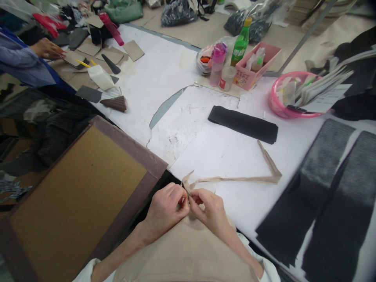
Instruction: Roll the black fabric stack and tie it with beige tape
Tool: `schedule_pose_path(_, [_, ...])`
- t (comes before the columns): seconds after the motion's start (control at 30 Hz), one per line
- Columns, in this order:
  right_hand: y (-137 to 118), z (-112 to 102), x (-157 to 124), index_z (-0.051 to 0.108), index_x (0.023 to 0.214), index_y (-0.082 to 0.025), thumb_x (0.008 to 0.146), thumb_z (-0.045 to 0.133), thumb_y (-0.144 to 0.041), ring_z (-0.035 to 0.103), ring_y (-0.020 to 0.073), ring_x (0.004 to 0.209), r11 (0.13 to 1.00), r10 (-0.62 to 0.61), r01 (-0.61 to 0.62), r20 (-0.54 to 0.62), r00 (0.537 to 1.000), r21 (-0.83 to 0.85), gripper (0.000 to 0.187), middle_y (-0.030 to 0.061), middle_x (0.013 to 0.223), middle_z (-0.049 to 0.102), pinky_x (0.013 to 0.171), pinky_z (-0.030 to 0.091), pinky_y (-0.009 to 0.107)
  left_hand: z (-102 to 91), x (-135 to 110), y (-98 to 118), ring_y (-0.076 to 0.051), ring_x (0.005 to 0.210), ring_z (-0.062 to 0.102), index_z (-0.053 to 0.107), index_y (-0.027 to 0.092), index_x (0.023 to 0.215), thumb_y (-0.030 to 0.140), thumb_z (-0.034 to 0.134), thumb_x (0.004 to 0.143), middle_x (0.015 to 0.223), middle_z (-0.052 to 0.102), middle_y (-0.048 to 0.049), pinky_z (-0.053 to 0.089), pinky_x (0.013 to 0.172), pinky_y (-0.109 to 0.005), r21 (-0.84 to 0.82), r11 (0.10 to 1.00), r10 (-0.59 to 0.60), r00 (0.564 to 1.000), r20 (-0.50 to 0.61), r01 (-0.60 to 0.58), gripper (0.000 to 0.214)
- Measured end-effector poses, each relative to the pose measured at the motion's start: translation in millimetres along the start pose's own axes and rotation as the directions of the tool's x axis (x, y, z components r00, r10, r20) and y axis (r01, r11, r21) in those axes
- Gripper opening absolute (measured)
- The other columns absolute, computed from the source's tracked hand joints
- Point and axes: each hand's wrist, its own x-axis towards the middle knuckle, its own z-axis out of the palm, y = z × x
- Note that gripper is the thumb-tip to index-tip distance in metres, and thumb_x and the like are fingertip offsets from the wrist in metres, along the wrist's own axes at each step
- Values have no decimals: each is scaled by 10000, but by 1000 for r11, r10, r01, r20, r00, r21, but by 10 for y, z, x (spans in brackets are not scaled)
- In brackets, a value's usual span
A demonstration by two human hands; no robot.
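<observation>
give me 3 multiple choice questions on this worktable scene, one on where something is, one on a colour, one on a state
1. Where does the folded black cloth lie?
A. on the white table top, beyond the beige strip
B. inside the pink basket
C. on the brown board

2. What colour is the bottle with the yellow cap?
A. blue
B. green
C. white

3. How do the person's hands stand to the beige strip?
A. both lie flat, away from it
B. only one touches it
C. both pinch its near end

Answers:
1 A: the cloth rests on the white table top, past the strip.
2 B: its body is green.
3 C: the left hand and right hand meet at the strip's end, fingers closed on it.
</observation>
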Motion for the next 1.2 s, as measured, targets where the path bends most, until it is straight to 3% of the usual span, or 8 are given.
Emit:
schedule_pose_path(0.2, [-19,0,-2,576,849,-190,861,504,-199,565,138,642,999,31,-33,85,996,25,74,20,712,624,605,415,246,31,-27,8,-131,634,474,463,188,695,97,504,766,643,501,12,369,588,-254,-57,998,-19,1000,23,21,123])
schedule_pose_path(0.6, [37,-13,-24,520,787,-197,882,472,-257,453,101,581,960,36,-68,119,992,271,122,-24,645,520,558,339,231,61,-92,68,-99,598,460,467,202,723,126,508,745,657,490,41,369,572,-219,-245,940,-218,971,97,236,89])
schedule_pose_path(0.67, [28,-31,-38,517,791,-195,906,466,-310,445,101,589,905,107,-169,177,978,391,170,-24,651,512,548,335,227,46,-87,83,-96,586,452,474,202,728,136,511,752,641,476,49,368,562,-214,-293,910,-260,955,145,293,79])
schedule_pose_path(0.8, [33,-21,-69,499,809,-184,920,472,-443,463,99,576,612,223,-438,388,894,659,283,-27,638,520,555,375,222,70,-91,62,-99,592,454,489,198,724,172,520,770,631,478,52,369,557,-213,-372,832,-352,910,217,411,61])
schedule_pose_path(0.87, [45,-1,-84,509,814,-177,906,507,-462,489,99,589,536,242,-475,412,879,698,300,-22,653,544,585,404,225,88,-94,44,-98,585,446,498,194,719,199,530,779,623,481,53,358,542,-211,-398,795,-384,888,252,457,69])
schedule_pose_path(0.97, [69,19,-109,555,846,-172,893,547,-433,518,104,627,587,300,-456,343,890,669,266,-9,702,580,603,423,226,79,-83,44,-93,570,428,499,187,703,222,545,782,616,478,54,339,522,-205,-432,736,-429,853,299,521,97])
schedule_pose_path(1.1, [89,25,-136,615,851,-173,870,588,-371,521,115,647,772,340,-372,160,927,515,200,3,711,601,596,422,227,31,-46,84,-88,569,412,505,177,696,219,563,773,617,472,53,323,513,-198,-465,672,-471,817,333,577,106])
schedule_pose_path(1.2, [80,32,-141,608,842,-170,861,593,-361,524,113,625,745,340,-388,191,921,542,192,-3,683,594,571,419,222,24,-31,103,-91,587,436,516,170,699,220,582,769,636,499,42,342,529,-195,-520,620,-469,809,355,588,109])
